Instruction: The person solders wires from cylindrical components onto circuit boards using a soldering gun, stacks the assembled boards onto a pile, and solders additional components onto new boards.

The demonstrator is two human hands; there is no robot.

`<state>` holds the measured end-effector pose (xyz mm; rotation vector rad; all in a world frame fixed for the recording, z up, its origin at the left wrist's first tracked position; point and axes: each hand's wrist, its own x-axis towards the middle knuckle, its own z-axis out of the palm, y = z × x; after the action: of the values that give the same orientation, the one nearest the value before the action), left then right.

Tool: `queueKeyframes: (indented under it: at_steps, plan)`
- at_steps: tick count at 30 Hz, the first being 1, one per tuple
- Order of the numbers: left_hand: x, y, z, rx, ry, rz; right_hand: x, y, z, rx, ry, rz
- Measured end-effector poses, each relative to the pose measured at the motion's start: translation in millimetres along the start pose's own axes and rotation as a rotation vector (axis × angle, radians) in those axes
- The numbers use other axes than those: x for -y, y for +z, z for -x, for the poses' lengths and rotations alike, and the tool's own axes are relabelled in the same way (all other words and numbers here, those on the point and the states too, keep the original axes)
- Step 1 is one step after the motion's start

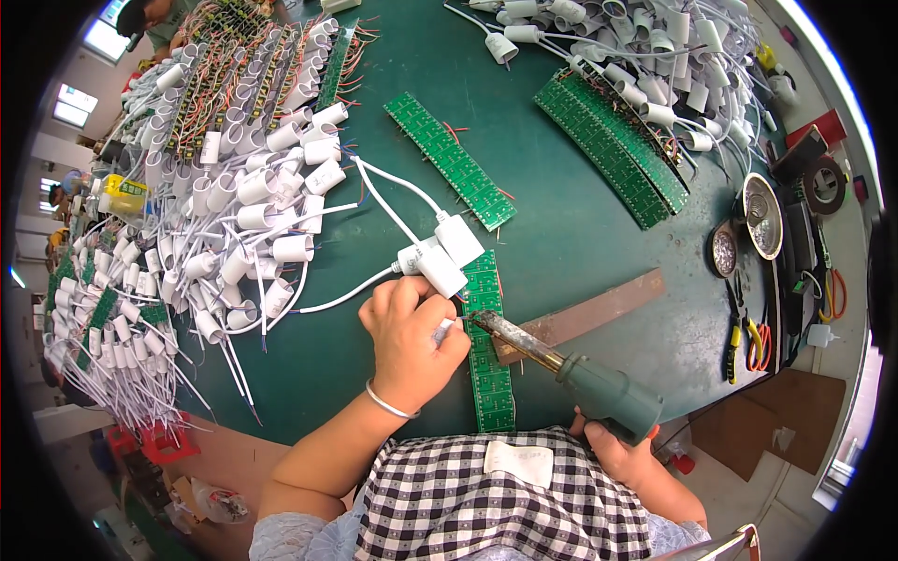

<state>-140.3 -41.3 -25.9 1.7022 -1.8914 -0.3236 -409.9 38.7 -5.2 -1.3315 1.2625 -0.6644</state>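
Near the desk's [318, 374] front edge, my left hand [409, 323] should hold its pinched cable [443, 331] still by the board [491, 383] while my right hand [613, 453] grips the soldering iron [613, 397].

Green circuit-board strip [491, 383] lies flat; green-handled soldering iron [575, 374] slants over it; white lampholders [440, 269] cluster beside its far end.
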Motion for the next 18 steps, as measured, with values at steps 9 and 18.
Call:
queueKeyframes:
  at_steps: [9,18]
  plan:
    - [-0.3,0.2,-0.3,-0.008,0.006,-0.005,-1.9,-4.3,0.2,-0.011,-0.047,-0.017]
    - [2.6,3.4,0.2,-0.039,0.041,0.001,0.5,3.0,0.3,-0.065,-0.152,-0.235]
